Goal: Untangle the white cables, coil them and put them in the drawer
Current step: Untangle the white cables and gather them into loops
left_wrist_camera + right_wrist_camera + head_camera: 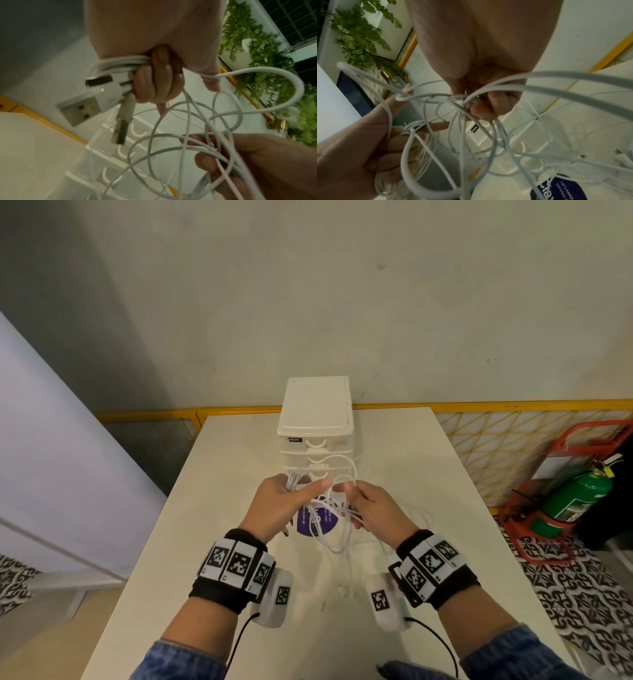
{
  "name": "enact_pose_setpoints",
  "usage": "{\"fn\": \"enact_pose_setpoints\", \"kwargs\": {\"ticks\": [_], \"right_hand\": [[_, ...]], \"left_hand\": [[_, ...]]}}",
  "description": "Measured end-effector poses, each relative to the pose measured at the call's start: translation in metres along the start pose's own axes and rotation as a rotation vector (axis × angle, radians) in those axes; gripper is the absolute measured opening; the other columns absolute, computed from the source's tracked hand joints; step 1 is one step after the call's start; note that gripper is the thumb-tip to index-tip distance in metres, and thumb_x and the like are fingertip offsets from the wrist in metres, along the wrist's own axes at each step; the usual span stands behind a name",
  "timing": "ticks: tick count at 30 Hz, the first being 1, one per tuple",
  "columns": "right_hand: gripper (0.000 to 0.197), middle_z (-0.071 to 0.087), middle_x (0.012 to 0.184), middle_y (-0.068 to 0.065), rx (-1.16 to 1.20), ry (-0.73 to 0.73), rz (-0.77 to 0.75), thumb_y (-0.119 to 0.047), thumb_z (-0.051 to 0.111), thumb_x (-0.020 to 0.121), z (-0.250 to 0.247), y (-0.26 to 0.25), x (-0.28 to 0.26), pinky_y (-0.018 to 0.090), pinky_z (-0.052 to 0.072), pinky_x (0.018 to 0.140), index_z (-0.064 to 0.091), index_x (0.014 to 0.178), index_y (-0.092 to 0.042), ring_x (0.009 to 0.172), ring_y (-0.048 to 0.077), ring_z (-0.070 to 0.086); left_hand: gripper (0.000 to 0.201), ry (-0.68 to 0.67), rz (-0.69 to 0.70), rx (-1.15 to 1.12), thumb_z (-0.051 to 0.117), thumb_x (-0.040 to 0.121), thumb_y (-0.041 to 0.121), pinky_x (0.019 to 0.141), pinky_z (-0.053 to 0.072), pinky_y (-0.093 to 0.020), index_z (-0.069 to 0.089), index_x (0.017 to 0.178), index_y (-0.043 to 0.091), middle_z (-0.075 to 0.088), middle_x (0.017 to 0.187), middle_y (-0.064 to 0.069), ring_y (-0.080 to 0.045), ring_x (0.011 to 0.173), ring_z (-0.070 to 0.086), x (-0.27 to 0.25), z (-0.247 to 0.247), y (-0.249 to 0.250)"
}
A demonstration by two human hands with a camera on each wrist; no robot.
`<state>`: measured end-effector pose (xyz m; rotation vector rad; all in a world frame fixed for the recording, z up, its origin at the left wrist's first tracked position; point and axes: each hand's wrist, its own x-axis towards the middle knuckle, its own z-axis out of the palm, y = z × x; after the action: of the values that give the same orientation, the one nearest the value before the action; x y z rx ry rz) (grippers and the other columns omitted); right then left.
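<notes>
Hanging in loose crossed loops between the two hands at the centre of the head view, the white cables [334, 508] are only partly sorted. The left hand [286, 503] has its fingers curled round a small wound bundle [120, 63] with USB plugs sticking out beside the knuckles, so one coil looks begun or finished. The right hand [375, 508] grips several tangled strands, which run through its curled fingers and trail down toward the bench [205, 542]. By this judgement the untangling is under way, the coiling is barely started, and nothing has gone into a drawer: the white drawer unit [317, 436] just behind the hands shows its drawers pushed in. A black label at its upper left front ends in "box". A purple round sticker [565, 189] on the bench reads "Let's keep".
</notes>
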<state>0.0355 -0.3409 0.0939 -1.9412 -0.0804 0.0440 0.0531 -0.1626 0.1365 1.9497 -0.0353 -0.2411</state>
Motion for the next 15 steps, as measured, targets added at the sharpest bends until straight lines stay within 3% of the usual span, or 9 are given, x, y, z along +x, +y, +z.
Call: {"fn": "enact_pose_setpoints", "kwargs": {"ticks": [2,4,6,9,12,15], "right_hand": [[0.029,0.05,0.05,-0.009,0.015,0.005,-0.026,-0.03,0.043,0.098,0.002,-0.003,-0.001,0.016,0.036,0.049,0.059,0.075,-0.022,0.041,0.002,0.045],[0.033,0.047,0.044,-0.011,0.047,0.044,-0.027,-0.024,0.051,0.095,0.003,-0.004,0.0,0.017,0.035,0.048,0.058,0.065,-0.012,0.04,0.003,0.042],[0.023,0.054,0.052,-0.006,0.08,0.09,-0.005,-0.02,0.058,0.091,0.0,-0.002,0.003,0.023,0.04,0.049,0.062,0.076,-0.003,0.045,0.007,0.046],[0.017,0.063,0.064,-0.01,0.033,0.134,-0.03,-0.026,0.067,0.083,-0.009,-0.001,0.002,0.023,0.048,0.058,0.057,0.074,-0.016,0.056,0.002,0.054],[0.008,0.063,0.08,-0.013,-0.024,0.1,-0.072,-0.025,0.069,0.082,-0.018,-0.004,-0.003,0.014,0.04,0.068,0.063,0.079,-0.021,0.064,-0.007,0.051],[0.012,0.065,0.087,-0.005,0.058,0.032,-0.038,-0.025,0.063,0.086,-0.02,-0.008,-0.006,0.015,0.041,0.074,0.065,0.086,-0.013,0.073,-0.002,0.053]], "left_hand": [[0.049,-0.023,0.033,0.016,0.074,0.07,0.056,0.043,0.043,-0.022,0.065,0.079,0.008,0.063,0.055,0.009,-0.004,0.046,0.056,0.0,0.002,0.001],[0.064,-0.1,0.043,0.058,0.074,0.066,0.06,0.049,0.037,-0.017,0.062,0.072,-0.002,0.056,0.053,0.005,-0.007,0.047,0.049,-0.002,0.004,0.003],[0.048,-0.143,0.062,0.123,0.078,0.07,0.045,0.044,0.032,-0.015,0.061,0.068,-0.001,0.049,0.05,0.002,-0.008,0.045,0.043,-0.003,0.007,0.006],[0.028,-0.111,0.052,0.158,0.073,0.08,0.02,0.038,0.029,-0.015,0.06,0.069,-0.002,0.046,0.045,0.003,-0.005,0.035,0.036,0.001,0.007,0.0],[0.024,-0.067,0.056,0.203,0.071,0.081,0.019,0.036,0.029,-0.014,0.06,0.069,0.002,0.044,0.041,0.007,-0.003,0.032,0.036,0.002,0.006,-0.006],[0.022,-0.057,0.079,0.28,0.069,0.082,0.019,0.034,0.029,-0.013,0.058,0.068,0.005,0.047,0.043,0.005,-0.002,0.03,0.039,0.002,0.008,-0.009]]}}
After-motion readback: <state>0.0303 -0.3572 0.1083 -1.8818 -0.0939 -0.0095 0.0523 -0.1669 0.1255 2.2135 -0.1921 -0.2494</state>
